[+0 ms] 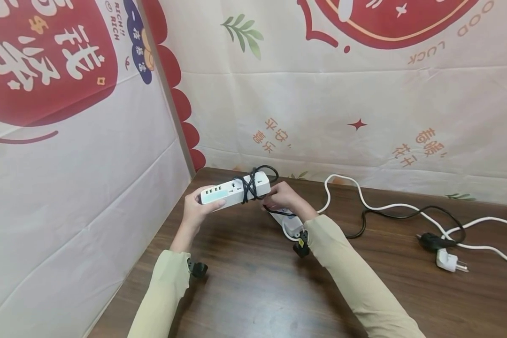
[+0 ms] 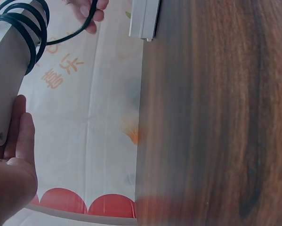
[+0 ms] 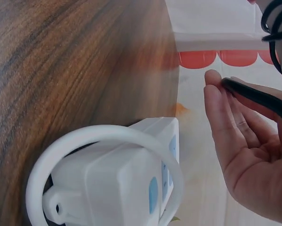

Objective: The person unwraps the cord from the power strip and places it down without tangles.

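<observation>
My left hand (image 1: 193,207) grips one end of a white power strip (image 1: 234,192), held up above the table. A black cord (image 1: 249,187) is wound around the strip's other half, with a loop sticking out behind. Close to that end, my right hand (image 1: 282,196) pinches the black cord; the right wrist view shows the cord (image 3: 258,95) between thumb and fingertips. Below the right hand lies a second white power strip (image 3: 112,174), with its thick white cord (image 3: 42,174) curving around its end. In the left wrist view, the raised strip (image 2: 4,80) shows its plain underside.
White cable (image 1: 388,206) runs over the brown table (image 1: 245,291) to the right, crossing the black one. A black plug (image 1: 433,241) and a white plug (image 1: 448,261) lie together at the right. Printed cloth (image 1: 321,108) hangs behind the table and along its left side.
</observation>
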